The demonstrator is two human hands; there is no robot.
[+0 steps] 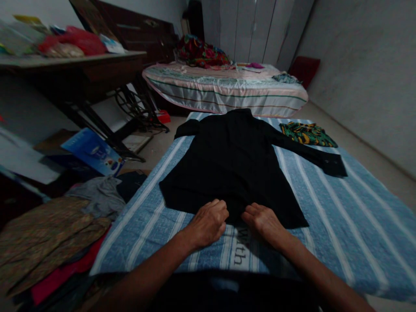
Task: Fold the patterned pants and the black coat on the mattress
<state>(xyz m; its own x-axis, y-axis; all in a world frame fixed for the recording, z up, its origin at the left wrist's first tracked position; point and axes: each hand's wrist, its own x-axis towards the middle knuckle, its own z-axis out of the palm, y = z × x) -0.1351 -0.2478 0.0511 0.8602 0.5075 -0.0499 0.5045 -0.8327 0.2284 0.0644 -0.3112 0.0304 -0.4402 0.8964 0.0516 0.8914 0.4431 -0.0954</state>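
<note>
A black long-sleeved shirt (234, 160) lies spread on a blue and white striped cloth (328, 203), its collar at the far side and its hem towards me. One sleeve stretches out to the right; the left one is bent near the shoulder. At the middle of the hem, my left hand (212, 220) is closed on the fabric with curled fingers. A short gap to the right, my right hand (262, 220) also grips the hem, its fingertips partly hidden. Small folds show in the shirt between the hands.
A folded green and yellow patterned garment (308, 134) lies at the cloth's far right. Piled clothes (48, 234) and a blue box (92, 151) are at the left. An old sewing-machine table (87, 65) stands behind them, and a bed (224, 89) lies beyond.
</note>
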